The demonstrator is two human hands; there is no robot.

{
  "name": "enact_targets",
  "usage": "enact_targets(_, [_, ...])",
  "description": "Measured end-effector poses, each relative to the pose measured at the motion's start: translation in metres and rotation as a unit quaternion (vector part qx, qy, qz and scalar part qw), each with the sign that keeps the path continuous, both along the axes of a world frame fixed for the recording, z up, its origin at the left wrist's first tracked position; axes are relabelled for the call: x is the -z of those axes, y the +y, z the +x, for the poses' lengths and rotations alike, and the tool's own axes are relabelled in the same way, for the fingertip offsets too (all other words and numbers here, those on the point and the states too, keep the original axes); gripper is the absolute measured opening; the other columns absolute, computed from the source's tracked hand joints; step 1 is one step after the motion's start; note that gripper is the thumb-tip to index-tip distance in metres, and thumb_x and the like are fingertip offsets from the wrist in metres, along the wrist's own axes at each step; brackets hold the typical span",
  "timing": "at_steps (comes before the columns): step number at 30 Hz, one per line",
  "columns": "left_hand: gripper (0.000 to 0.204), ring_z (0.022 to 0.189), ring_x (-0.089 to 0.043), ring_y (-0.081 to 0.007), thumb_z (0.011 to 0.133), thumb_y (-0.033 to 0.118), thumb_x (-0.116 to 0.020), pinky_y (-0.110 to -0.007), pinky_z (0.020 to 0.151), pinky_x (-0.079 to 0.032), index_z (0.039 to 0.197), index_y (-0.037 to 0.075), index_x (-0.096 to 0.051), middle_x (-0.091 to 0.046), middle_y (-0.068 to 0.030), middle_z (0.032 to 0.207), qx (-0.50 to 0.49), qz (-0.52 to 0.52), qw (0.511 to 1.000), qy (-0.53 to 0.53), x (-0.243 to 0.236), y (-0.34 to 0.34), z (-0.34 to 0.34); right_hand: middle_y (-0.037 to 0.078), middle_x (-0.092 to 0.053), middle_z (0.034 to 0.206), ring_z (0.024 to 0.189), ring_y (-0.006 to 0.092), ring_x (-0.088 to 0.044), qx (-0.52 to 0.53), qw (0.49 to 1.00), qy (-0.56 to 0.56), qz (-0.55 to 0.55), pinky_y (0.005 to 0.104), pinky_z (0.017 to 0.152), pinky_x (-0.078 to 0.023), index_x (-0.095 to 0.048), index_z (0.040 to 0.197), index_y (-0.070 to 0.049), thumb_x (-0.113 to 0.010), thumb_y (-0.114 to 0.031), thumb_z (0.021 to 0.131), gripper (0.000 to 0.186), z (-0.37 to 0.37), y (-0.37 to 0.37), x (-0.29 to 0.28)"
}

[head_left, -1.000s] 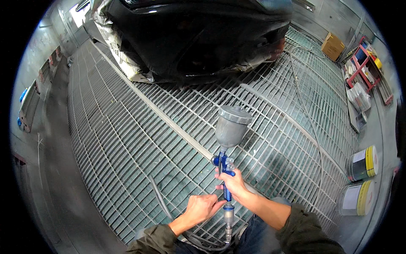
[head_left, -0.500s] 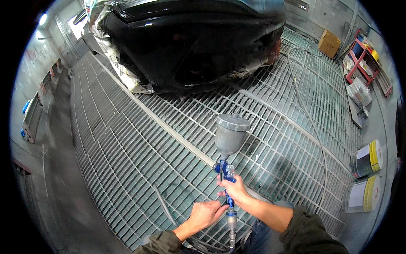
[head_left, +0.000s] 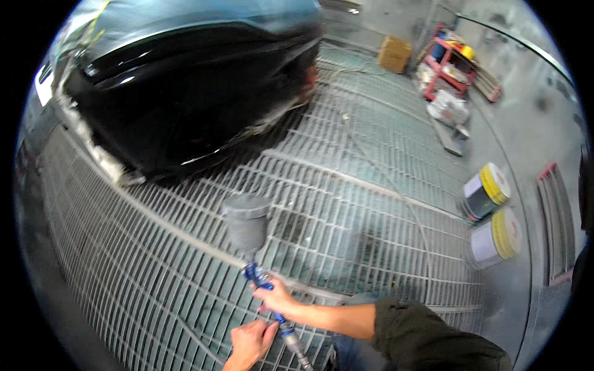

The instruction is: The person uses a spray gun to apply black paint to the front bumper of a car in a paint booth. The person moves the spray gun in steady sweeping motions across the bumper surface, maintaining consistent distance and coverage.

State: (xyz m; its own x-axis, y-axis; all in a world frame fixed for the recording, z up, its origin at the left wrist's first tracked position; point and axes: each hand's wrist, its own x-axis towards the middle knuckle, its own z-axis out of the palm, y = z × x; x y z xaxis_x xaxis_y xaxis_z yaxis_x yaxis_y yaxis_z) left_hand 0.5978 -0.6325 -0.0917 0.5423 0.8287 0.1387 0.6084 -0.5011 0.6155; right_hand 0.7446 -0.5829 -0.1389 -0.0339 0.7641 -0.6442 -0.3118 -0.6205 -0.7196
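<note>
My right hand is closed around the blue handle of a spray gun. A grey paint cup with a lid stands on top of the gun, slightly tilted. Below the handle, a metal fitting leads down toward the lower edge. My left hand is beside the lower handle, its thumb pointing at it and its fingers curled. What those fingers hold, if anything, is hidden. Ahead on the left is a car end with a glossy black bumper, with masking film around its edges and blue above.
Metal floor grating spreads underfoot, with a hose running across it. Two pails with yellow bands stand at the right. Farther back are a red cart with supplies and a cardboard box.
The view has turned right, so the car, pails and cart appear farther left. The spray gun and both hands also sit farther left and lower in view; the right hand keeps its grip.
</note>
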Motion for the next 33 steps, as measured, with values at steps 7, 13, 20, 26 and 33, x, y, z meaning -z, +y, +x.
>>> enact_targets(7, [0.028,0.057,-0.058,-0.038,0.088,0.025,-0.064,-0.046,0.052,-0.044,0.07,0.005,-0.057,-0.058,-0.0183,0.062,-0.01,-0.069,0.997,0.018,-0.013,-0.003,0.012,-0.005,-0.054,0.09,0.069,0.0076,-0.052,0.02,0.998,-0.023,0.046,0.026,0.052,-0.056,-0.043,0.141,-0.026,-0.055,-0.011,0.086,0.059,0.007,-0.003,-0.014])
enact_targets(13, [0.043,0.048,-0.054,-0.0358,0.08,0.026,-0.075,-0.044,0.046,-0.041,0.055,0.002,-0.049,-0.052,-0.0162,0.053,-0.03,-0.02,0.999,0.018,-0.003,-0.002,0.009,-0.002,-0.057,0.111,0.088,0.008,-0.054,-0.016,1.0,-0.009,0.015,0.029,0.063,-0.057,-0.039,0.144,-0.023,-0.059,-0.01,0.083,0.066,0.008,0.002,-0.025])
enact_targets(20, [0.038,0.05,-0.055,-0.0373,0.083,0.025,-0.071,-0.045,0.047,-0.041,0.06,0.003,-0.052,-0.054,-0.0175,0.056,-0.026,-0.035,0.999,0.018,-0.005,-0.001,0.012,-0.002,-0.057,0.113,0.088,0.0079,-0.054,-0.016,1.0,-0.01,0.011,0.0273,0.062,-0.058,-0.037,0.146,-0.024,-0.058,-0.009,0.084,0.067,0.008,0.003,-0.021])
enact_targets(26, [0.029,0.053,-0.056,-0.0391,0.09,0.024,-0.065,-0.046,0.049,-0.042,0.069,0.004,-0.058,-0.057,-0.0197,0.061,-0.009,-0.033,0.999,-0.005,-0.006,-0.001,0.013,-0.002,-0.056,0.112,0.088,0.0076,-0.053,-0.01,1.0,-0.005,0.022,0.0267,0.061,-0.057,-0.038,0.145,-0.023,-0.058,-0.009,0.084,0.066,0.01,0.004,-0.017])
enact_targets(33, [0.027,0.054,-0.057,-0.0388,0.089,0.024,-0.066,-0.046,0.049,-0.042,0.071,0.005,-0.059,-0.057,-0.0196,0.062,-0.013,-0.043,0.999,0.016,-0.01,-0.002,0.012,-0.001,-0.056,0.111,0.083,0.0073,-0.053,-0.004,0.999,0.001,0.032,0.0263,0.06,-0.057,-0.043,0.141,-0.021,-0.059,-0.009,0.084,0.06,0.009,0.004,-0.018])
